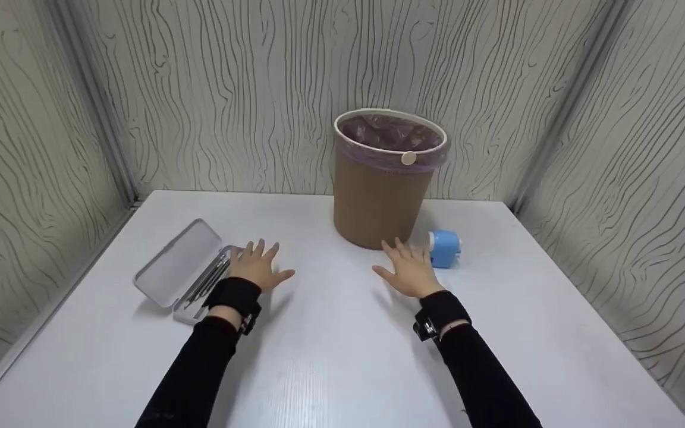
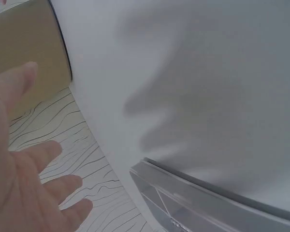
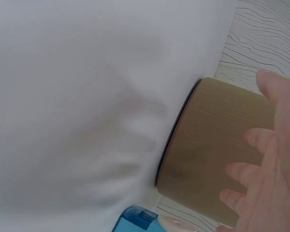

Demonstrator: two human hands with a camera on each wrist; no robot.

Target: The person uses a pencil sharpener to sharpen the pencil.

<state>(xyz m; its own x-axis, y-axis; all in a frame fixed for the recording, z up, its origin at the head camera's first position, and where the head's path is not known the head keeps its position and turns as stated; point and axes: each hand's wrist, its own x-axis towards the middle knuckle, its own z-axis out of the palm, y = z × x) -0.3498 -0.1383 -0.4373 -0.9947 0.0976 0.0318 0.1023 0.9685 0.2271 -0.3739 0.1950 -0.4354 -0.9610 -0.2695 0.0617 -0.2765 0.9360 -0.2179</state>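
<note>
My left hand (image 1: 254,267) hovers over the table with its fingers spread, holding nothing. It overlaps the right edge of an open grey pencil case (image 1: 177,261), whose tray holds several dark, slim pencils (image 1: 207,282). In the left wrist view, the case's side wall (image 2: 203,193) shows below the fingers. My right hand (image 1: 411,270), also spread and holding nothing, is raised in front of a brown trash bin (image 1: 378,202). Just right of its fingers sits a small blue pencil sharpener (image 1: 445,248). The right wrist view catches part of that sharpener (image 3: 140,220) at the bottom.
The bin stands near the back of the white table (image 1: 330,345), lined with a purple bag (image 1: 390,134) under a cream rim. Wood-patterned panels (image 1: 247,95) rise behind the table and along both sides. Black bands with small cameras wrap both wrists.
</note>
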